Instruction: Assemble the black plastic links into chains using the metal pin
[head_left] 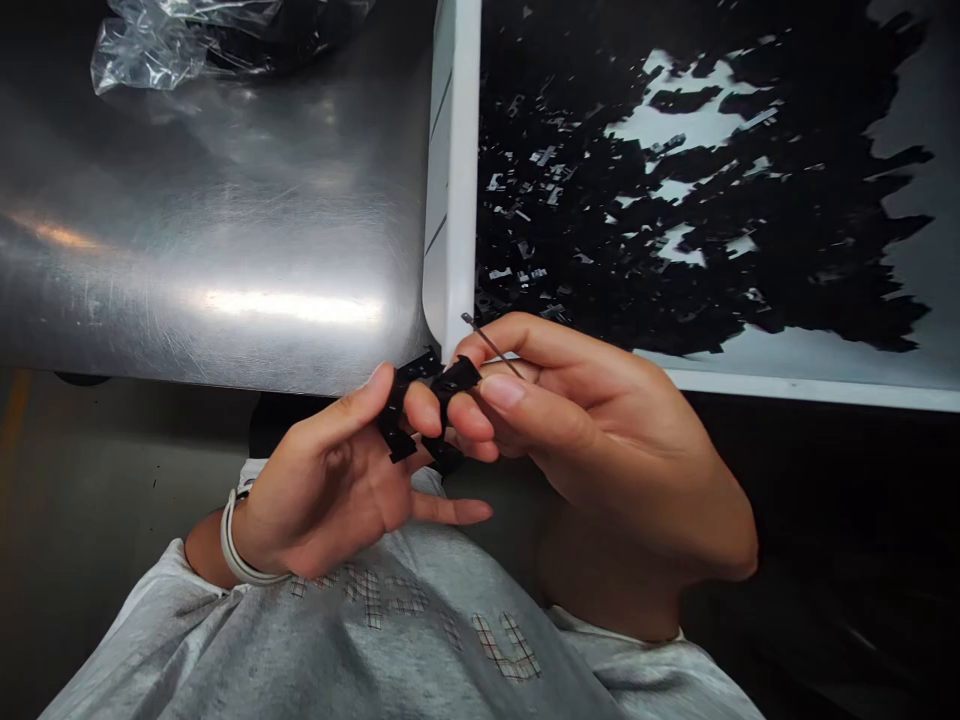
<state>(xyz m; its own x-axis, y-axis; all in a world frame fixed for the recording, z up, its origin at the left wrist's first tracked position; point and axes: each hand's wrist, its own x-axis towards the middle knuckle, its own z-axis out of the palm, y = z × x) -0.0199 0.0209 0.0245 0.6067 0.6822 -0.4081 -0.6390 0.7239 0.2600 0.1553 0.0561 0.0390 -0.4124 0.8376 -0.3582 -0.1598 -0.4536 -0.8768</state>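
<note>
Toward ten o'clock spreads a scratched metal tabletop, its near edge running across from nine o'clock until it meets a white tray that reaches from twelve round to three. The tray's near rim runs on toward three, and small black pieces crowd its bottom. A clear plastic bag lies between ten and eleven. Short of both edges is the room holding the left hand and the right hand, with a grey shirt at six and floor at eight.

A black part is near the centre, at one o'clock from the left palm and nine from the right; whether it is one piece or two cannot be told. The left hand grips it, thumb against its ten o'clock side, little finger stretched toward three. From four o'clock the right hand comes in, thumb and forefinger pinching a thin dark rod whose small end points between ten and eleven.
</note>
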